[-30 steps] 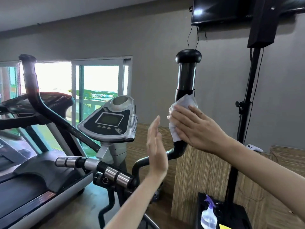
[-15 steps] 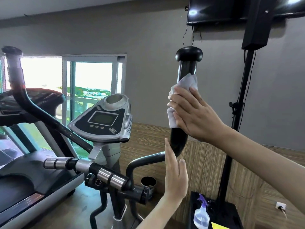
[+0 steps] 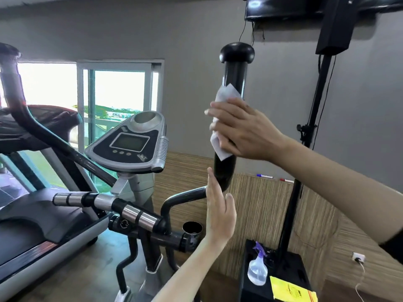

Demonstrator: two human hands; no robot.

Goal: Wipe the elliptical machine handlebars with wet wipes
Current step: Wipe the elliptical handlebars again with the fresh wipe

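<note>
Left bar (image 3: 15, 99): far left, upright, dark with a grey wrapped section; no wipe or hand on it, so I judge it not yet wiped, though the picture cannot settle that.
Grip bar (image 3: 104, 201): low, left of centre, chrome and black bands, running left to right below the console; nothing touches it.
Console (image 3: 130, 144): grey and black, small screen, between the two upright bars.
Left hand (image 3: 220, 212): centre, flat and open, fingers together and pointing up, holding nothing; its fingertips reach the lower bend of the right bar, whether touching or just beside I cannot tell.
Right bar (image 3: 234, 77): right of centre, upright black tube with a round knob on top, curving at the bottom toward the machine.
Wipe (image 3: 226, 94): white, pressed against the middle of the right bar; corners stick out above and below the hand.
Right hand (image 3: 244, 129): reaches in from the right, fingers spread and laid over the wipe, pressing it to the tube rather than closing fully round it.
Spray bottle (image 3: 257, 271): low right, on a black stand base, well apart from both hands.
Progress: wiping is under way at mid-height of the right bar; the knob and the bare stretch above the wipe, the bend below and the other bars look left to do.
</note>
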